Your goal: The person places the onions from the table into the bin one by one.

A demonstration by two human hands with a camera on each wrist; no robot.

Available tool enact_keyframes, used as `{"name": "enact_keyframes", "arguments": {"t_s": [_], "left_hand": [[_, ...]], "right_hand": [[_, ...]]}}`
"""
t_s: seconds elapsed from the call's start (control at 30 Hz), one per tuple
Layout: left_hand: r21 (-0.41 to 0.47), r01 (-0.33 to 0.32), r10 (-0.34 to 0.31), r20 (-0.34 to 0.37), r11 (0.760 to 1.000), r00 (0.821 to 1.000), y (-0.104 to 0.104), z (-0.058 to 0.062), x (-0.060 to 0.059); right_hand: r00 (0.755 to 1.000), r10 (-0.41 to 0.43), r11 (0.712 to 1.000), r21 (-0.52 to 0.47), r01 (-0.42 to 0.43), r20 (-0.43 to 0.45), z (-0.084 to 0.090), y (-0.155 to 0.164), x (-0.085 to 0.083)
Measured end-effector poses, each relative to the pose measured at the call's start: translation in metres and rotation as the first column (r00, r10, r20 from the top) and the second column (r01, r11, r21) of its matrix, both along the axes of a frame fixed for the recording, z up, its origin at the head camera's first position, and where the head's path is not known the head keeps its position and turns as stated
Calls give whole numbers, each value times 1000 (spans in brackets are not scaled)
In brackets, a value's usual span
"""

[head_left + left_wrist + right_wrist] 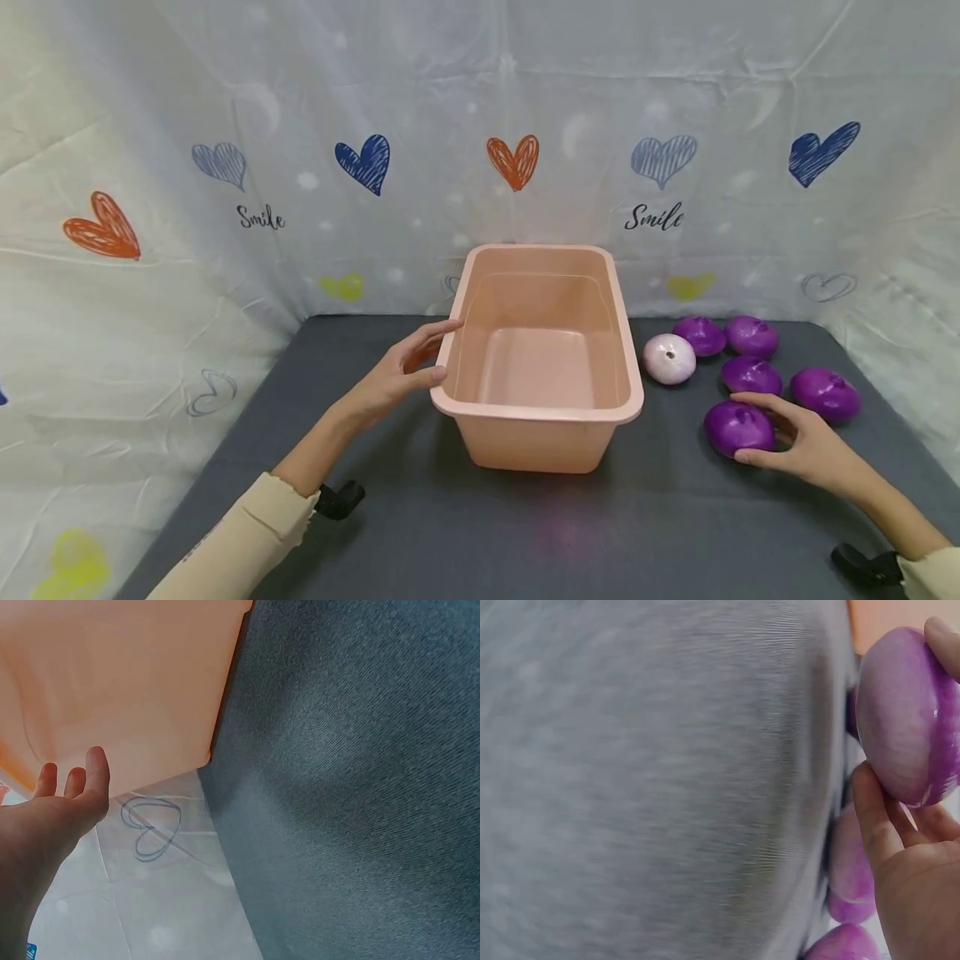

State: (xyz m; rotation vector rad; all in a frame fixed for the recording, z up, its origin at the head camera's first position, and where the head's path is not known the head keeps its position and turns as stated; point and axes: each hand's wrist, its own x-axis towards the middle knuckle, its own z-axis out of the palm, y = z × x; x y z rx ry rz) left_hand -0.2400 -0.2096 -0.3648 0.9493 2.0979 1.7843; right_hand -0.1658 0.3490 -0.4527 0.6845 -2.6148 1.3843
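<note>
Nearest the camera, two cream sleeves come in over the grey tabletop (525, 525). Right hand (806, 442) lies over the nearest purple onion (737, 427); thumb and fingers curl round it, and the right wrist view shows the onion (907, 712) pinched between thumb (874, 817) and a fingertip. It looks like a grasp just closed; the onion seems to sit on or just off the cloth, cannot tell which. Left hand (397, 375) is further in, fingers relaxed and mostly straight, touching the left rim of the pink plastic tub (540, 408), thumb at the near corner, holding nothing; the left wrist view shows the open fingers (94, 776) against the tub wall (127, 675). The tub stands upright mid-table, nothing inside. Right of it, beyond the held onion, are three more purple onions (750, 375) (825, 393) (752, 336), a fourth (700, 335) and a pale whitish one (669, 358) just beside the tub. Judged step: picking up the first onion while steadying the tub. The next move would call for a lift clear of the neighbours, a carry left over the rim, and release inside. Backdrop is a heart-printed sheet (517, 162).
</note>
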Motion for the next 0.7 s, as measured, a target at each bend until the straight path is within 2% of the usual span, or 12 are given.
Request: {"name": "enact_keyframes", "arguments": {"t_s": [0.13,0.4,0.53,0.7], "left_hand": [[-6,-9,9,-19,1000,1000,-1,0,-3],[-40,-35,32,-64,999,997,-2,0,-5],[-51,-57,54,-59,997,997,-2,1,-5],[-66,-78,75,-43,995,996,-2,7,-5]], "right_hand": [[1000,7,998,-61,-8,-18,11,-1,-1],[999,-44,994,-103,43,-15,49,-4,-9],[998,-57,987,-152,53,-21,68,-11,-17],[999,-28,987,-162,22,-36,85,-24,-28]]}}
